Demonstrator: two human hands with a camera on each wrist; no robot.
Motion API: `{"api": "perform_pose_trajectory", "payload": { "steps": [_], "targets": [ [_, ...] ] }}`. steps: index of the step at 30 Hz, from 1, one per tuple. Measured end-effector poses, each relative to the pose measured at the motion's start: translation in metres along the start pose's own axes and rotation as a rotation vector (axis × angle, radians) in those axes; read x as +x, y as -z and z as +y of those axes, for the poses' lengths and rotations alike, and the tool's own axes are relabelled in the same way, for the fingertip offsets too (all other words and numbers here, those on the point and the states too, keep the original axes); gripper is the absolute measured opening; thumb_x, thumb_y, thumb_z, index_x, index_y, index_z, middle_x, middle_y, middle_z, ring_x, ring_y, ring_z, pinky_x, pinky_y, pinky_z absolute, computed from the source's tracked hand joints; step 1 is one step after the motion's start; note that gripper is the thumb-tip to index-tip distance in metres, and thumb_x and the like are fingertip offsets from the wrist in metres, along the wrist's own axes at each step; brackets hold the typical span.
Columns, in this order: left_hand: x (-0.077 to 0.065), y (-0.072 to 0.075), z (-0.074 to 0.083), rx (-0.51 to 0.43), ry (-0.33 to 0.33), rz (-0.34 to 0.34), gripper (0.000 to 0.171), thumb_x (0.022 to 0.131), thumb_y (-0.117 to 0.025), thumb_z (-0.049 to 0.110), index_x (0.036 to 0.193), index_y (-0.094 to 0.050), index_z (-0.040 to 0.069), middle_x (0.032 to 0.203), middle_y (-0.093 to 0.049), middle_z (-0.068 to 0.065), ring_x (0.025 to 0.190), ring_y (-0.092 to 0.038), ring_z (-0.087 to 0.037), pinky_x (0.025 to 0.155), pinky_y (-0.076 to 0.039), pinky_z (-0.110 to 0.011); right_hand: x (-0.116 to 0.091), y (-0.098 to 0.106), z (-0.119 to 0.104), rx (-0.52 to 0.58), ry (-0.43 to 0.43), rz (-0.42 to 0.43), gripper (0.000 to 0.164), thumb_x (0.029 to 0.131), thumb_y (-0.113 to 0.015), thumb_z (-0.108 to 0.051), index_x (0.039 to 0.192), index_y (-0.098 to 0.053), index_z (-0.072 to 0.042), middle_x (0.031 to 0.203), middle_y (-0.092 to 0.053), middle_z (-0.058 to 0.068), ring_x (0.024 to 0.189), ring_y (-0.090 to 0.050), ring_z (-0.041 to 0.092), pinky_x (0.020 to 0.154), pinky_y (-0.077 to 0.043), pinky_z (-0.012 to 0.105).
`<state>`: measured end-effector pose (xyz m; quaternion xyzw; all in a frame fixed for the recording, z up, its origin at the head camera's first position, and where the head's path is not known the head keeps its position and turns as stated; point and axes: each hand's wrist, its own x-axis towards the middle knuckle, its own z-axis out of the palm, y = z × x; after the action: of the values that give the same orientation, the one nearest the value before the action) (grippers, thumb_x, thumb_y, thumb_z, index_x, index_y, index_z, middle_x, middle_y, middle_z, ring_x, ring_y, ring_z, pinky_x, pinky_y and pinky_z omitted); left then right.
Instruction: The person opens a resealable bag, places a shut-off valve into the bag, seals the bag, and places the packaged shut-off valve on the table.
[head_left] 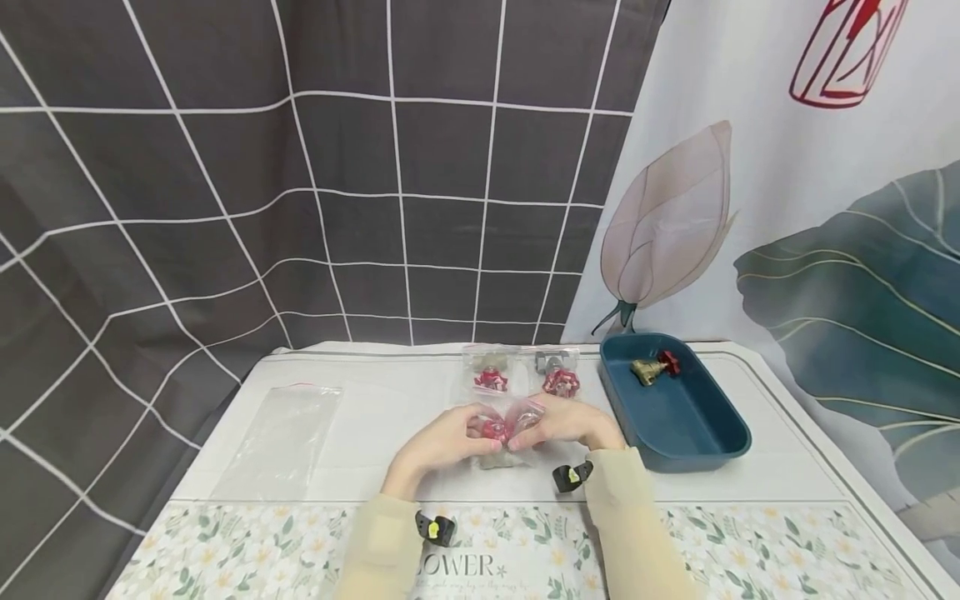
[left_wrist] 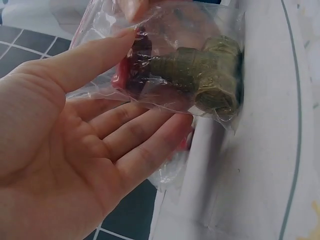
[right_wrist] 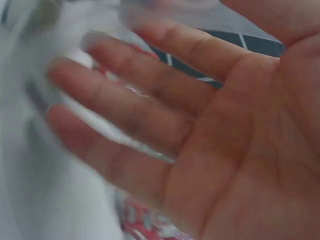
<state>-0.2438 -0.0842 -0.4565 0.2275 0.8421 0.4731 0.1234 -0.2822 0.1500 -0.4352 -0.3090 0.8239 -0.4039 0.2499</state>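
Observation:
A clear zip bag point(head_left: 517, 410) is between my two hands near the middle of the table. Inside it lies a brass valve point(left_wrist: 200, 75) with a red handwheel point(left_wrist: 127, 70). My left hand point(head_left: 442, 435) pinches the bag at the handwheel end, thumb on one side and fingers behind. My right hand point(head_left: 570, 419) pinches the bag's other side between thumb and index finger, and its remaining fingers extend straight in the right wrist view. The brass end of the valve points down, close over the white tabletop.
Behind my hands lie two more bags, one with a red-handled valve point(head_left: 491, 379), the other with a red handwheel point(head_left: 561, 383). A blue tray point(head_left: 697, 461) on the right holds a loose brass valve point(head_left: 647, 372). A flat clear bag point(head_left: 281, 442) lies left.

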Motion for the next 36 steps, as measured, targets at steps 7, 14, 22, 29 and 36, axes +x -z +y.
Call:
{"api": "perform_pose_trajectory", "payload": {
  "steps": [7, 14, 22, 29, 36],
  "targets": [
    [-0.001, 0.009, -0.006, -0.087, -0.006, 0.046, 0.05, 0.092, -0.069, 0.03, 0.134, -0.055, 0.005, 0.113, -0.068, -0.008, 0.102, -0.065, -0.02, 0.091, -0.051, -0.038, 0.012, -0.007, -0.001, 0.03, 0.045, 0.105, 0.027, 0.089, -0.073, -0.029, 0.107, -0.066, -0.01, 0.09, -0.067, -0.003, 0.083, -0.059, 0.013, 0.076, -0.048, 0.032],
    [0.0, 0.032, -0.01, -0.281, 0.024, 0.16, 0.052, 0.092, -0.069, 0.026, 0.134, -0.05, 0.001, 0.12, -0.065, -0.017, 0.108, -0.064, -0.028, 0.097, -0.048, -0.045, 0.034, -0.013, -0.017, 0.249, 0.134, 0.163, 0.022, 0.097, -0.063, -0.019, 0.105, -0.062, 0.001, 0.089, -0.068, 0.006, 0.08, -0.063, 0.017, 0.074, -0.054, 0.032],
    [0.009, 0.077, -0.03, -0.359, 0.127, 0.261, 0.047, 0.096, -0.063, 0.031, 0.13, -0.054, 0.0, 0.117, -0.066, -0.016, 0.098, -0.067, -0.027, 0.096, -0.048, -0.044, 0.086, -0.031, -0.043, 0.507, -0.043, 0.342, 0.033, 0.099, -0.059, -0.029, 0.114, -0.064, 0.0, 0.103, -0.067, 0.008, 0.093, -0.063, 0.018, 0.085, -0.054, 0.035],
    [0.022, 0.102, -0.042, -0.288, 0.222, 0.324, 0.052, 0.101, -0.055, 0.031, 0.136, -0.048, -0.006, 0.126, -0.058, -0.023, 0.107, -0.062, -0.03, 0.097, -0.049, -0.041, 0.13, -0.044, -0.055, 0.683, -0.168, 0.435, 0.039, 0.101, -0.055, -0.022, 0.125, -0.055, 0.008, 0.107, -0.063, 0.015, 0.091, -0.065, 0.024, 0.086, -0.055, 0.036],
    [0.028, 0.104, -0.053, -0.317, 0.343, 0.355, 0.053, 0.102, -0.053, 0.032, 0.135, -0.048, -0.009, 0.129, -0.057, -0.024, 0.116, -0.056, -0.032, 0.102, -0.044, -0.041, 0.157, -0.065, -0.056, 0.809, -0.21, 0.506, 0.034, 0.096, -0.051, -0.005, 0.124, -0.054, 0.015, 0.099, -0.058, 0.012, 0.089, -0.059, 0.022, 0.092, -0.052, 0.038]
  ]
}}
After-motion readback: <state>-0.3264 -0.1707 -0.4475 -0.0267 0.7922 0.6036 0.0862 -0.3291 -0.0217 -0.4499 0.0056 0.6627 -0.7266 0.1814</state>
